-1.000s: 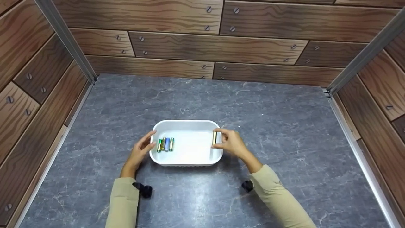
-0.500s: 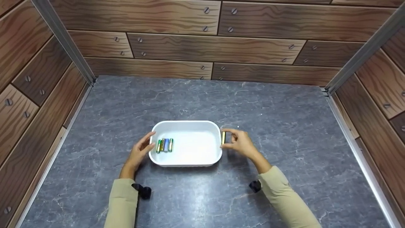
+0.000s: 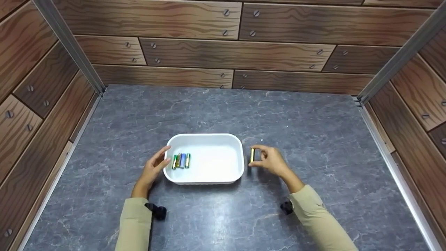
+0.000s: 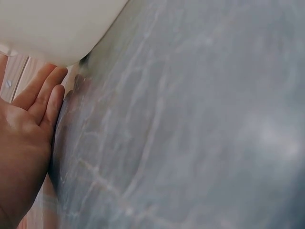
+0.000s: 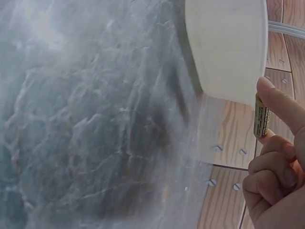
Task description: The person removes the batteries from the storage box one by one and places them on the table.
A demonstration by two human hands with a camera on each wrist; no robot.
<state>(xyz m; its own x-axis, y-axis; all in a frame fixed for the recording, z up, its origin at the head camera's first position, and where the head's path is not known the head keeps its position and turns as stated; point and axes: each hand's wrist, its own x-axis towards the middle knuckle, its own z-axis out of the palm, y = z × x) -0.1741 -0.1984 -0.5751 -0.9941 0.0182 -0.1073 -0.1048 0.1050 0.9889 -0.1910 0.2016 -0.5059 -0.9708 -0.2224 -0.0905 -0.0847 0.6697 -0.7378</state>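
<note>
Right hand of mine pinches a slim gold cylindrical battery, my forefinger at its far end and my thumb at its near end, with my other fingers curled in toward the palm. Dark printing shows on its side. It points lengthwise from near to far, just right of a white rectangular tray with rounded corners, and apart from it.

My left hand is at the tray's left end, thumb and forefinger at the rim, the other fingers fairly straight and loose against the outer wall.

Inside the tray, toward the left, four cylindrical batteries lie side by side, lengthwise from near to far. Left to right I see a green-and-gold one, a dark gold one, a blue one and a green-and-silver one, the last slightly apart.

Tray and hands are over a grey, marble-patterned worktop. At its far side stands a brown wall of wood-look planks. Pale khaki sleeves cover both my forearms.
</note>
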